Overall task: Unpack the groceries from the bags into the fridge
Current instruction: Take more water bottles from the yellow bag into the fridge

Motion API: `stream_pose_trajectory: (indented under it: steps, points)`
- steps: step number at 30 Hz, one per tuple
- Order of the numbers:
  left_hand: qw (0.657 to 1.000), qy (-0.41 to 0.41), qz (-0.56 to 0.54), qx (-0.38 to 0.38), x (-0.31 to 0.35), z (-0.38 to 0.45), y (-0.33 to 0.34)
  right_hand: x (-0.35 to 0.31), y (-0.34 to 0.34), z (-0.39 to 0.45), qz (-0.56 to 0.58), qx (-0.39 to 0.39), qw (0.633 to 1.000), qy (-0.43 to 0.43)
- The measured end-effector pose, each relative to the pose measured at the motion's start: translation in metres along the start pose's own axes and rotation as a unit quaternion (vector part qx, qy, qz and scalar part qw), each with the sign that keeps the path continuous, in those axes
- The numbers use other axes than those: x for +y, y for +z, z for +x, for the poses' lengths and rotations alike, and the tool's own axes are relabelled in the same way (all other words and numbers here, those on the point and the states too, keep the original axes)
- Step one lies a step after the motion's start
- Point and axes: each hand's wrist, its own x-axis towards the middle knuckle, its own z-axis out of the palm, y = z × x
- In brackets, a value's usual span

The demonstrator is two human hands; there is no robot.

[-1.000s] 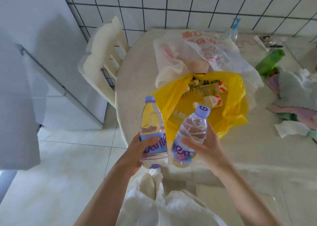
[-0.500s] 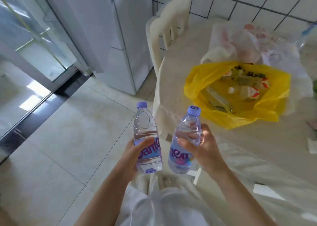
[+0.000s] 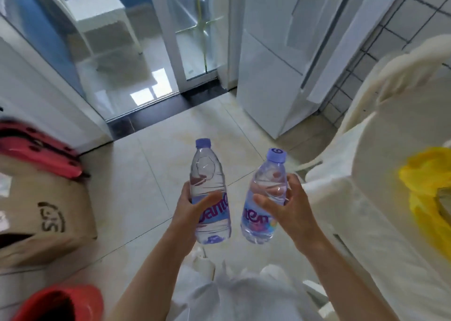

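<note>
The person was carrying two water bottles, one in each hand. The left hand (image 3: 189,213) had its fingers and thumb curled around the left water bottle (image 3: 210,193), near the label. The right hand (image 3: 290,211) was curled around the right water bottle (image 3: 264,198) the same way. Both bottles were held up in the air over the floor tiles, caps pointing up and a bit away. They were close together but not touching.

The white fridge (image 3: 275,71) stood ahead and to the right, beside the tiled wall. Its doors looked closed. The yellow bag (image 3: 424,186) with more groceries sat on the table (image 3: 380,164) at the right edge, well apart from the bottles.

This looked like the carrying step: the bottles were out of the bag and not yet in the fridge. The next move would probably need the person to walk up to the fridge. Both hands were full, so one hand would likely have to take both bottles, or set one down, to pull the door open.

A cardboard box (image 3: 46,218) sat on the floor at the left.
</note>
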Motion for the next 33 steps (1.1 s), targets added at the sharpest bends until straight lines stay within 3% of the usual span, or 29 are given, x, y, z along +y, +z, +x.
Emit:
stream_pose_trajectory:
  steps: [7, 13, 23, 33]
  points:
    - [0.994, 0.033, -0.035, 0.097, 0.047, 0.030, -0.127, -0.028, 0.138, 0.046, -0.017, -0.061, 0.998, 0.001]
    - [0.993, 0.016, -0.038, 0.107, 0.081, 0.064, -0.169, -0.052, 0.191, 0.082, -0.013, -0.074, 0.997, 0.026]
    - [0.999, -0.007, 0.000, 0.034, 0.154, 0.187, -0.134, -0.104, 0.190, 0.207, 0.006, -0.026, 0.999, 0.029]
    - [1.000, 0.000, 0.020, -0.023, 0.275, 0.345, -0.062, -0.179, 0.155, 0.379, 0.001, 0.007, 1.000, -0.007]
